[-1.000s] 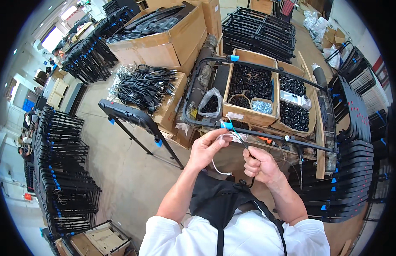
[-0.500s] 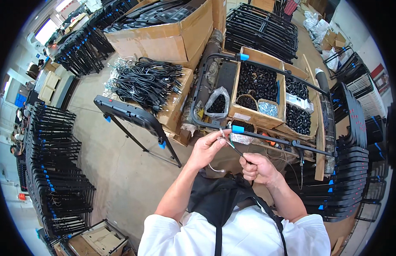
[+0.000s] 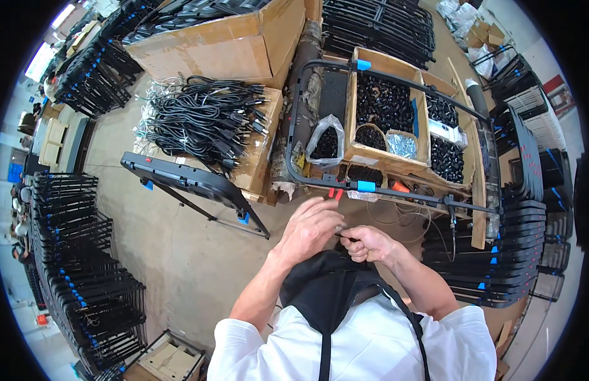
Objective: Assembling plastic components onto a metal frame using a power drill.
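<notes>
Black cord (image 3: 345,237): near, between the hands; likely light, soft and bendy, not slippery.
Right hand (image 3: 369,244): curled tight around the cord.
Left hand (image 3: 309,232): blurry; I can't tell if it grips anything.
Good hold: probably around the cord, gently.

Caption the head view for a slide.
Right hand grips a black cable, left hand alongside, near a black frame.

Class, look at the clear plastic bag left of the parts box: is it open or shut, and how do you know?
Open: the clear plastic bag has its mouth spread wide, with small black parts visible inside.
</notes>
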`<state>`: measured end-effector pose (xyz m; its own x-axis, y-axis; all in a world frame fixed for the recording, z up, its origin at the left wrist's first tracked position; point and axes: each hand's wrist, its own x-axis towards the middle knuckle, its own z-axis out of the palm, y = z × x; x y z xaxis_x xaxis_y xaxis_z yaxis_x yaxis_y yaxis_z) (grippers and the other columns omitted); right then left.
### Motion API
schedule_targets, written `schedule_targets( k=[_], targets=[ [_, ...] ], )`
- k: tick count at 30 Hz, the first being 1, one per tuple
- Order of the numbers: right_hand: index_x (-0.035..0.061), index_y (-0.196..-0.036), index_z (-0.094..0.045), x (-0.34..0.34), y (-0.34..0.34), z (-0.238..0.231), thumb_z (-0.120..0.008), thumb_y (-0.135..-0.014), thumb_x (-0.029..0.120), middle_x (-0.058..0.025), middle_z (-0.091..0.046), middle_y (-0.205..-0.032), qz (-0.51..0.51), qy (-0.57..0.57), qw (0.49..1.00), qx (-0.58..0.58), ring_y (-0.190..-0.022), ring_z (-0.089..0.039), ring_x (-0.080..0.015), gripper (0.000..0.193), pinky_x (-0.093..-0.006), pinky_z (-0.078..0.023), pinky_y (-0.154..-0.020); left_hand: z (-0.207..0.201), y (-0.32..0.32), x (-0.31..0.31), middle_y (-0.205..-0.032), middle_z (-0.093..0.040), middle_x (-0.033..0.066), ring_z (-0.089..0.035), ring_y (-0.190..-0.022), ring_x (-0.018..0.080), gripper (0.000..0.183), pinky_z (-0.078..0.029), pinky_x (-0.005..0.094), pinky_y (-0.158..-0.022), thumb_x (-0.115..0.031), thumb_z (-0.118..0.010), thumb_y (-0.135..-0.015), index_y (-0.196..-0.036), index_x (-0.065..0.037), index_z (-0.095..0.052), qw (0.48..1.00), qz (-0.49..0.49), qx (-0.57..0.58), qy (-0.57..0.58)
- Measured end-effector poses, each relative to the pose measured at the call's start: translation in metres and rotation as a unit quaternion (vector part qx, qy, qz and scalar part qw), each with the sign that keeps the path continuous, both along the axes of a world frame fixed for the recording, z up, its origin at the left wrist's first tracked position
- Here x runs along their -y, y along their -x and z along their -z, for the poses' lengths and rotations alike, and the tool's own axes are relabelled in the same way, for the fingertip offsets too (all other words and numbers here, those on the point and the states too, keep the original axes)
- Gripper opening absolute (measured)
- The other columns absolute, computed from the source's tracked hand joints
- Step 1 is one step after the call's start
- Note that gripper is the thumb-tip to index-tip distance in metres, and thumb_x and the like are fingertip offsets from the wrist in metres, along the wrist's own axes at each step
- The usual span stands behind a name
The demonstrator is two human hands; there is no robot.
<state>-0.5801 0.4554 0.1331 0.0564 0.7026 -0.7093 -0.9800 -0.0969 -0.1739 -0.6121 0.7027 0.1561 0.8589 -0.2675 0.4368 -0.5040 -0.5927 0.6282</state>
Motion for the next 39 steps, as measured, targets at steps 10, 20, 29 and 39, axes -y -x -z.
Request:
schedule_targets(
  k=[10,20,29,39],
  targets=[
    [0.0115,-0.09,-0.055,-0.034,-0.003,0.058,-0.048,-0.114,0.033,0.0094,-0.031,-0.059,0.093,0.026,0.995,-0.023,-0.047,-0.026,-0.0064,0.033,-0.0259,-0.026,-0.047,0.117,-0.026,0.013,-0.082,-0.048,-0.0037,-0.051,-0.079,0.0126,0.029,-0.05,0.0344,-0.083,-0.029,-0.049,-0.115,-0.122,-0.004,-0.063,0.617,-0.099,-0.486,0.611],
    [0.0102,-0.092,-0.055,-0.024,-0.012,0.073,-0.049,-0.113,0.031,0.0087,-0.031,-0.059,0.156,0.038,0.987,-0.007,-0.046,-0.025,-0.0058,0.03,-0.0259,-0.024,-0.045,0.128,-0.034,0.01,-0.088,-0.053,-0.0012,-0.053,-0.084,0.0126,0.027,-0.049,0.0312,-0.079,-0.031,-0.049,-0.115,-0.119,-0.007,-0.061,0.642,-0.057,-0.47,0.603],
    [0.01,-0.094,-0.057,-0.03,-0.011,0.068,-0.048,-0.113,0.029,0.0094,-0.032,-0.06,0.163,0.037,0.986,0.018,-0.047,-0.024,-0.0053,0.028,-0.0258,-0.023,-0.046,0.135,-0.041,0.018,-0.081,-0.058,-0.0009,-0.053,-0.077,0.0099,0.03,-0.041,0.0268,-0.072,-0.032,-0.053,-0.115,-0.11,-0.006,-0.068,0.636,-0.122,-0.471,0.599],
    [0.009,-0.093,-0.058,-0.03,-0.006,0.065,-0.05,-0.113,0.033,0.0083,-0.036,-0.063,0.201,0.017,0.979,0.036,-0.05,-0.029,-0.0052,0.032,-0.025,-0.025,-0.048,0.121,-0.047,0.029,-0.083,-0.071,-0.0001,-0.059,-0.075,0.0071,0.032,-0.045,0.0264,-0.067,-0.031,-0.054,-0.113,-0.11,-0.005,-0.073,0.715,-0.216,-0.449,0.49]
  ],
)
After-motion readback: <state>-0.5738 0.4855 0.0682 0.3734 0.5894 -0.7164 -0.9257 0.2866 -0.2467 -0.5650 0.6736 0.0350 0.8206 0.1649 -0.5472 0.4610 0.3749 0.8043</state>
